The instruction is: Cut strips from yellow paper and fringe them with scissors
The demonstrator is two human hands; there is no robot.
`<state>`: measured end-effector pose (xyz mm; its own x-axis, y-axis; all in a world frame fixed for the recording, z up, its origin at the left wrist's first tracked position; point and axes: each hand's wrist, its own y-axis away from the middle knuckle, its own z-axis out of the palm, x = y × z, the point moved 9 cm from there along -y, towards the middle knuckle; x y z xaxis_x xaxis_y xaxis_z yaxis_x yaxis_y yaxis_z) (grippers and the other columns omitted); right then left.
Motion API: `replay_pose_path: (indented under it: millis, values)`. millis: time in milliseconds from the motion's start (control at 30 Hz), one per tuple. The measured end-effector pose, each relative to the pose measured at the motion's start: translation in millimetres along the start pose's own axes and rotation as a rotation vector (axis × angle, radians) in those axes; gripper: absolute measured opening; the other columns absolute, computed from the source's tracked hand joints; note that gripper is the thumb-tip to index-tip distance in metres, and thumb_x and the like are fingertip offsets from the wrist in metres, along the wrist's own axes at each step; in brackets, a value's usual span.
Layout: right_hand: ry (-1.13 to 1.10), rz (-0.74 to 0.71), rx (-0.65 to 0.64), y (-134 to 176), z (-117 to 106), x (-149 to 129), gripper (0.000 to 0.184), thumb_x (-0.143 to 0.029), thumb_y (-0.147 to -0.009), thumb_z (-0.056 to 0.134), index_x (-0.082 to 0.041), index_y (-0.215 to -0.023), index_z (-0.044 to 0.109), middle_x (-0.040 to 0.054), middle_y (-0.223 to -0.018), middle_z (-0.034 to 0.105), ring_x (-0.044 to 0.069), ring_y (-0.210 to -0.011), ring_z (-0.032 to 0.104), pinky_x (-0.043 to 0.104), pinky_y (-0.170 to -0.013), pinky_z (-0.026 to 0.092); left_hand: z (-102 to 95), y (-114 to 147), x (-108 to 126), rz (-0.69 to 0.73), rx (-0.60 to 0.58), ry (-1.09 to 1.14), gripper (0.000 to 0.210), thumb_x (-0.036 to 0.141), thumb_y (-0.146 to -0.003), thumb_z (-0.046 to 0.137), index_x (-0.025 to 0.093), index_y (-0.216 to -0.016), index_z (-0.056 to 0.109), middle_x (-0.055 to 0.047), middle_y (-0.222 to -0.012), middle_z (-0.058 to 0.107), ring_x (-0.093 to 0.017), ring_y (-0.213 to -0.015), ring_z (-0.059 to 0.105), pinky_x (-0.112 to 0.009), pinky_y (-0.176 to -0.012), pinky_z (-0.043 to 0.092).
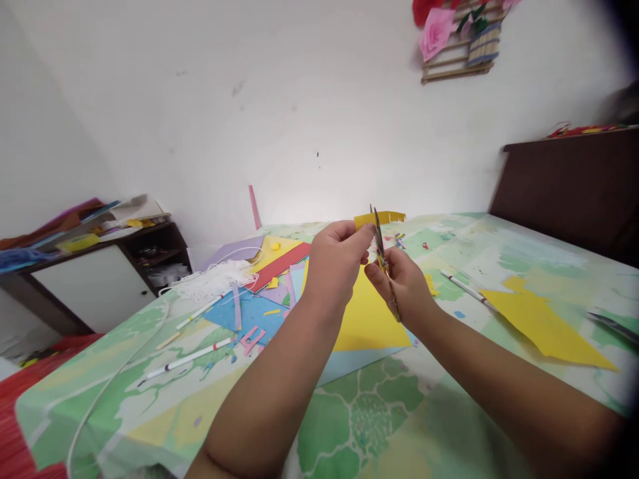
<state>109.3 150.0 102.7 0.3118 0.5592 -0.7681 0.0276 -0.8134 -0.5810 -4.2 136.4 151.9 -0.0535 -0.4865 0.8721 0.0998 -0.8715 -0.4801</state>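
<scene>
My left hand point(335, 263) pinches one end of a narrow yellow paper strip point(390, 217), whose far end shows several short slits along its edge. In my right hand point(407, 283) is a pair of scissors point(379, 239), fingers in the handles and blades pointing up. The blades cross the strip just right of my left fingertips; they look nearly closed. Below both hands a large yellow sheet point(372, 313) lies over a light blue sheet point(354, 362) on the table.
White string point(214, 279), a red paper strip point(279, 266), blue paper point(254, 316) and a marker point(190, 356) lie left. To the right are cut yellow paper point(549, 326), another marker point(469, 289) and a dark blade-like tool point(612, 324). A cabinet point(90, 286) stands far left.
</scene>
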Motion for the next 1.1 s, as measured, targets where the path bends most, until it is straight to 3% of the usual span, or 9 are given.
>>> replay_pose_path:
  millis: [500,933,1100]
  values:
    - [-0.07,0.019,0.033,1,-2,1,0.045,-0.064,-0.069,0.051,-0.022,-0.068,0.037,-0.0062,-0.051,0.034,0.008,-0.046,0.03,0.024,-0.043,0.025,6.2,4,7,0.02,-0.057,-0.039,0.031,0.031,-0.068,0.059,0.017,-0.047,0.042,0.004,-0.047,0.037,-0.006,-0.046,0.034,-0.021,-0.044,0.028]
    - [-0.088,0.027,0.026,0,-2,8,0.045,-0.065,-0.067,0.052,-0.022,-0.067,0.038,-0.0055,-0.052,0.036,0.009,-0.047,0.034,0.026,-0.045,0.028,10.1,7,8,-0.141,-0.106,-0.021,0.022,0.026,-0.067,0.059,0.016,-0.051,0.047,0.004,-0.049,0.043,-0.006,-0.048,0.041,-0.021,-0.048,0.034]
    - [-0.094,0.045,0.037,2,-2,12,0.045,-0.064,-0.068,0.052,-0.022,-0.066,0.038,-0.0056,-0.052,0.035,0.009,-0.047,0.034,0.025,-0.045,0.028,11.2,5,3,-0.142,-0.12,0.001,0.02,0.028,-0.068,0.057,0.017,-0.053,0.05,0.003,-0.05,0.045,-0.007,-0.049,0.043,-0.021,-0.05,0.037]
